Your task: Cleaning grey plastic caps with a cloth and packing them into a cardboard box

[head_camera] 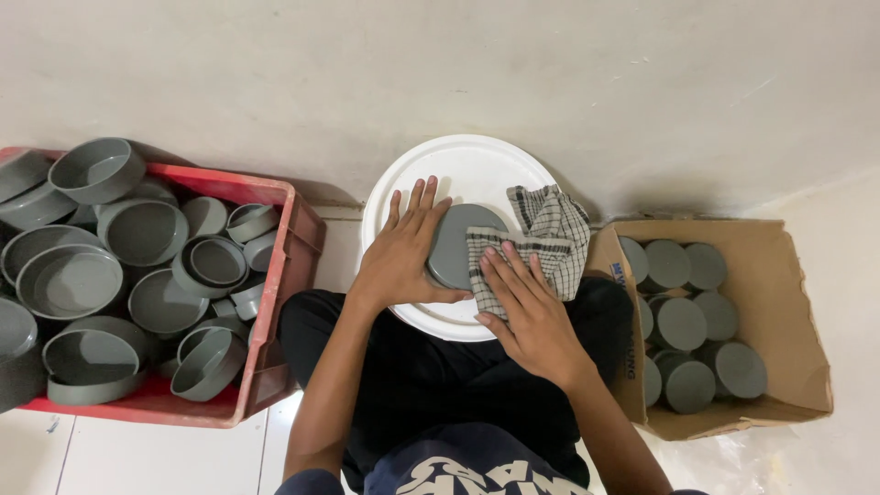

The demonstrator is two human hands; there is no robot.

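Dark trousers (440, 385) fill the bottom of the head view, the person sitting with both forearms reaching forward over the lap. On the left sits a red crate (298, 240), heaped with grey round caps (147, 231) of several widths, most lying open side up, a few tipped on edge. On the right, a cardboard box (788, 302) holds more grey caps (683, 323), these stacked neatly, flat side up, packed close together. Between the two, resting against the lap, is a white round lid (458, 165) serving as a work surface.

Now the hands: the left hand (403, 257) lies flat, fingers spread and stretched forward, palm curving round the left edge of a grey disc cap (452, 243) that sits on the white lid. It steadies the cap rather than pinching it. The right hand (522, 307) comes in from the right, fingers straight and together, pressing a checked cloth (550, 234) down onto the cap's right side. The cloth bunches loosely beyond the fingertips. So the cap sits squarely between both hands, touching each.
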